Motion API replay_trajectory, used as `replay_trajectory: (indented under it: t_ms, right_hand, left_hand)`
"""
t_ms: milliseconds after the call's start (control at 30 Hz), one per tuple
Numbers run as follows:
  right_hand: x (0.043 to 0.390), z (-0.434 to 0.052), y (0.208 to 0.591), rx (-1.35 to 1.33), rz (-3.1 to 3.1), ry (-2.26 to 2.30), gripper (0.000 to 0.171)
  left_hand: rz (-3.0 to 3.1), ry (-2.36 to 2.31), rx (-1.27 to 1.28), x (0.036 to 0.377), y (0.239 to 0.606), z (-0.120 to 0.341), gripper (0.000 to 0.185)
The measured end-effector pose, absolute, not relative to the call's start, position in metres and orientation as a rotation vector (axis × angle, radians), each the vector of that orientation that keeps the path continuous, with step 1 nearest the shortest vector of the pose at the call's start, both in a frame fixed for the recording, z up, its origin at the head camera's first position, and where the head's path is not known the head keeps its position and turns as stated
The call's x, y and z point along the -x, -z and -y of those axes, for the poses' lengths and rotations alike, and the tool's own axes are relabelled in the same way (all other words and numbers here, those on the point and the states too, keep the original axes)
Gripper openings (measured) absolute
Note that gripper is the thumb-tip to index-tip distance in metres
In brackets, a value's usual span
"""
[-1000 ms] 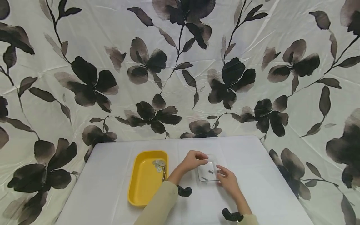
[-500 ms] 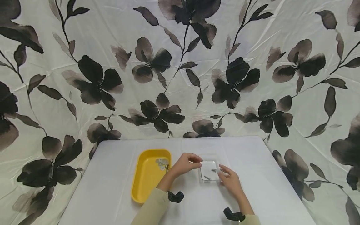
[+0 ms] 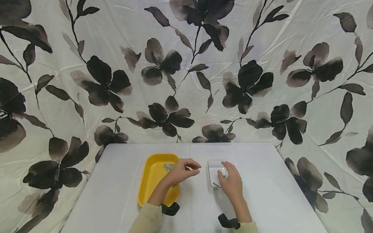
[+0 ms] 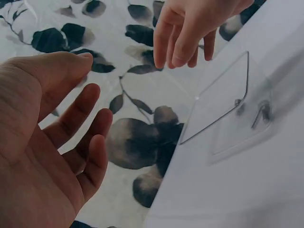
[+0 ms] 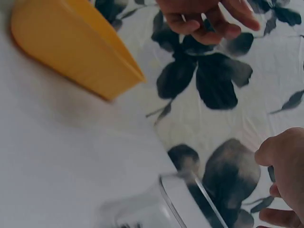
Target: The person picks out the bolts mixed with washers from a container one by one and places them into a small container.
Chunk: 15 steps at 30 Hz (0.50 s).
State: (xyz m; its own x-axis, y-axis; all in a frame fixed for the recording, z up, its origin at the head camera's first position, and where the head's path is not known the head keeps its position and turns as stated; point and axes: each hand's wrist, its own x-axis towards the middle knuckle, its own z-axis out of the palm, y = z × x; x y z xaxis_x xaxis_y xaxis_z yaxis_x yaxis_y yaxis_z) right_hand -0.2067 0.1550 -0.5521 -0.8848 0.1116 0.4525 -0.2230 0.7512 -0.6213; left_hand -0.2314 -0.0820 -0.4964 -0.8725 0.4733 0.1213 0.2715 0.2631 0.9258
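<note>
A small clear square dish (image 3: 212,162) sits mid-table with small metal bits (image 3: 215,184) in it; the left wrist view shows the dish (image 4: 223,95) and a bent metal piece (image 4: 261,114). My right hand (image 3: 225,173) hovers over the dish's right side, fingers relaxed and holding nothing; its fingers (image 4: 185,38) hang above the dish rim. My left hand (image 3: 194,168) floats between the dish and a yellow tray (image 3: 154,186), loosely curled and empty, its palm (image 4: 71,118) showing. Silvery metal parts (image 3: 168,167) lie at the tray's far end.
The white table (image 3: 116,181) ends just beyond the tray and dish, where a cloth printed with black flowers (image 3: 186,81) rises and drapes down both sides. Black camera straps (image 3: 170,208) sit on both wrists.
My left hand drew back leftward from the dish toward the tray. My right hand moved up from the dish's near right corner to over its right side.
</note>
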Motion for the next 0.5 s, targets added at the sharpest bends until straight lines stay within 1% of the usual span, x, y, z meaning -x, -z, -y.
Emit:
replay_trajectory:
  t_ms: [300, 500]
  right_hand:
    - [0.197, -0.101, 0.556, -0.363, 2.398, -0.949, 0.039]
    - [0.190, -0.070, 0.557, -0.454, 2.450, -1.143, 0.040]
  left_hand:
    - [-2.468, -1.537, -0.686, 0.221, 0.483, 0.121, 0.017]
    - [-2.488, -1.556, -0.646, 0.226, 0.486, 0.148, 0.018]
